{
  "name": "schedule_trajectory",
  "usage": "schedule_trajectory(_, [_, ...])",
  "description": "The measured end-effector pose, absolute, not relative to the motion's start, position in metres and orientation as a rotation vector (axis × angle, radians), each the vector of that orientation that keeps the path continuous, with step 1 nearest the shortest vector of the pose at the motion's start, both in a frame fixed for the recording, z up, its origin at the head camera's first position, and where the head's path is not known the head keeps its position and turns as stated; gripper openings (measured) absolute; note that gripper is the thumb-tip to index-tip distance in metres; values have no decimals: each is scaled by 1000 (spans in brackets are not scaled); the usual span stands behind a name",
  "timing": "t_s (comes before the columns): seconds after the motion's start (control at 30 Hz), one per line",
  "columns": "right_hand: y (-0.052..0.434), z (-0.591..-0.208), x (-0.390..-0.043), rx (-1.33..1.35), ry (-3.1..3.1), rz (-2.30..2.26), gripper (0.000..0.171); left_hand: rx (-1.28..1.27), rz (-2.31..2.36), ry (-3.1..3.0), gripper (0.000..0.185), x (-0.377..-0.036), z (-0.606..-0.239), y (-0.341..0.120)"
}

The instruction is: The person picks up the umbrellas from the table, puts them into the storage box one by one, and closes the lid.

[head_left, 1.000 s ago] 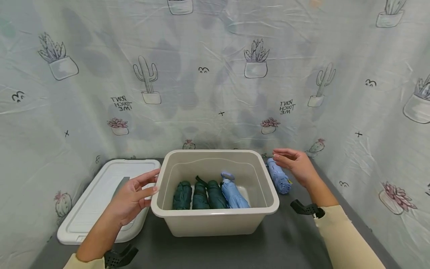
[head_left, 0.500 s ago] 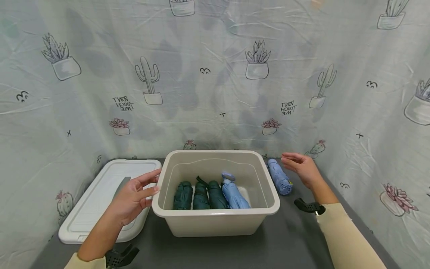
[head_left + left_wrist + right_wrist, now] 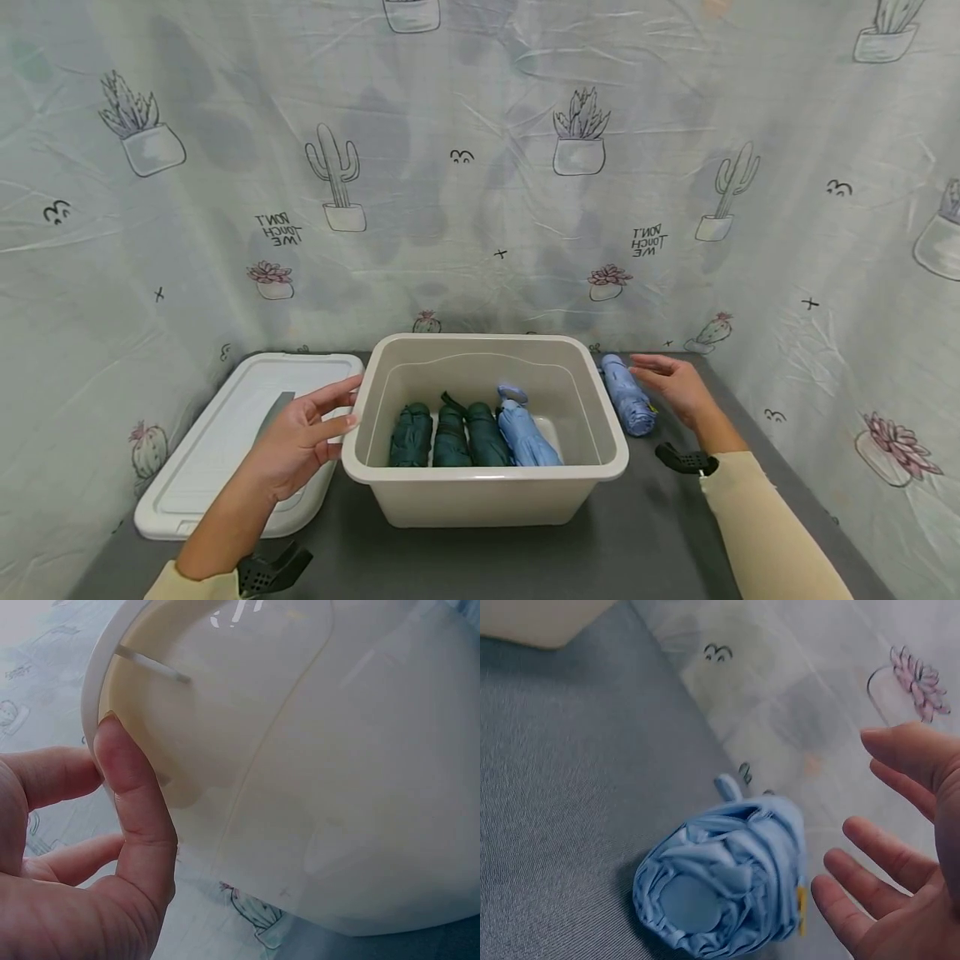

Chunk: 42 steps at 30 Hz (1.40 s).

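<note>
A beige plastic storage bin [image 3: 480,500] stands in the middle of the table. My left hand [image 3: 296,442] holds its left rim; in the left wrist view, thumb and fingertips pinch the rim [image 3: 96,682]. Inside lie three dark green folded umbrellas [image 3: 452,437] and one light blue umbrella [image 3: 528,437], side by side. Another folded blue umbrella [image 3: 628,398] lies on the table just right of the bin, with a wrist loop and a yellow tag. Close by its right side is my right hand [image 3: 892,885], fingers spread and loosely bent, with nothing in them.
A white lid [image 3: 210,467] lies flat on the grey table [image 3: 480,562], left of the bin and partly behind my left forearm. A curtain [image 3: 480,208] printed with cacti encloses the back and both sides of the table.
My right hand first drew away to the right of the loose blue umbrella, then came lower beside it. The left hand stays at the bin's rim. The view has shifted slightly.
</note>
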State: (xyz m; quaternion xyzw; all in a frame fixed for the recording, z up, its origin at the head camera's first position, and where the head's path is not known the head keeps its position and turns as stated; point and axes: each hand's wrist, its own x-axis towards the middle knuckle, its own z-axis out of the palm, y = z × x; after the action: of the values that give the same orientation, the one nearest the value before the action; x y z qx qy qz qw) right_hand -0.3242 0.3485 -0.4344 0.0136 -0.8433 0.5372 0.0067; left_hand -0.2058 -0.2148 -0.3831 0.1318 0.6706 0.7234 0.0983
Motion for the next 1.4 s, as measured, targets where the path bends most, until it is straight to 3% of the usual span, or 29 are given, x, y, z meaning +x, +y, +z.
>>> schedule_trajectory(0.47, [352, -446, -336, 3, -2844, 1592, 67, 372, 2132, 2007, 64, -205, -382, -215])
schedule_trajectory(1.4, [358, -453, -353, 44, -3014, 1650, 68, 354, 2125, 2017, 64, -205, -383, -214])
